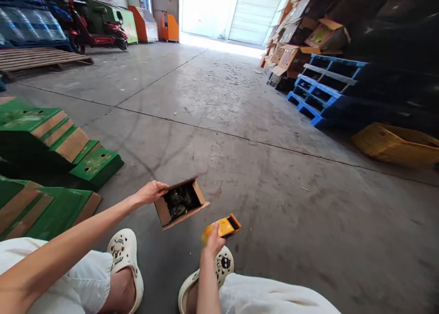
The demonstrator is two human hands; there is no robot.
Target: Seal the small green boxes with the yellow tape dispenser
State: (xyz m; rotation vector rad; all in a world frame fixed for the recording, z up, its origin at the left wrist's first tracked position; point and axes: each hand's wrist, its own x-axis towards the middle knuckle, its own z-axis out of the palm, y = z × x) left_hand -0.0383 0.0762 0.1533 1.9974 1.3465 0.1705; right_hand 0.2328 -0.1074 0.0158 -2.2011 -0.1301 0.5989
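My left hand (153, 192) grips the upper left edge of a small cardboard box (165, 213). The box's top is open, and dark green items in clear, shiny wrapping (180, 202) lie inside; their kind I cannot tell. To the right of the box, my right hand (214, 241) is closed around a yellow-orange tape dispenser (224, 227) with its wide end pointing right. Dispenser and box are apart. Both hands are above the concrete floor, in front of my white clogs (125, 254).
Green cartons (92, 163) are stacked close on my left. Farther right are blue pallets (318, 92), a yellow tub (394, 142) and piled cardboard boxes (288, 57). A red scooter (99, 37) and a wooden pallet (41, 57) stand at the back left.
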